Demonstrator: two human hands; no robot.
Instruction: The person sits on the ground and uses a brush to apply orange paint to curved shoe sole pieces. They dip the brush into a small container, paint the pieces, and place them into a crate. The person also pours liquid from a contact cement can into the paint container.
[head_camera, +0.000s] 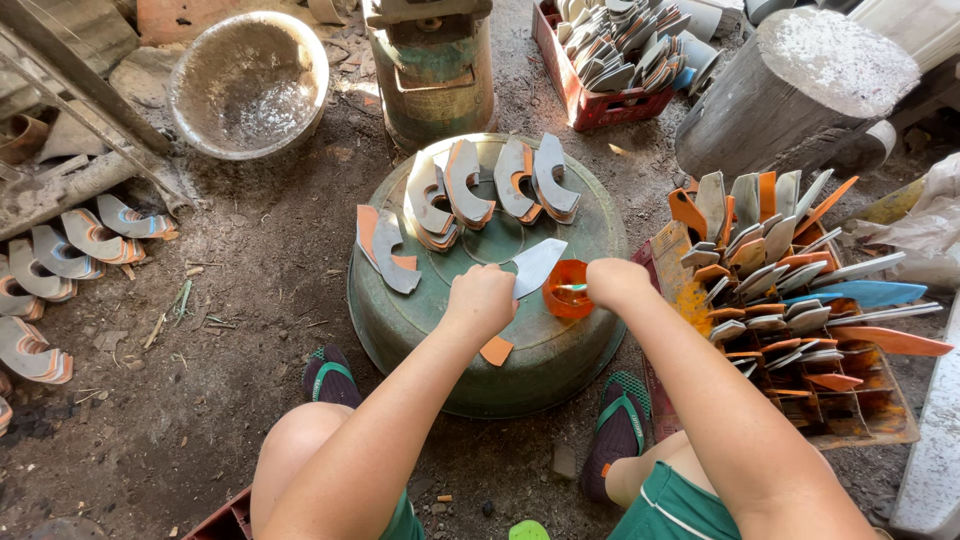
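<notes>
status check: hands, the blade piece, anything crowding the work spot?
Left hand shut on grey blade piece. Right hand at small orange cup, grip hidden. Curved pieces lie farther back on the upturned green basin, apart from the hands.

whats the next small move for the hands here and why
Probably lift the right hand out of the small orange pot and bring it across to the grey blade that the left hand holds over the upturned green basin. That blade looks bare, while the curved blades laid out on the basin already carry orange patches.
</notes>
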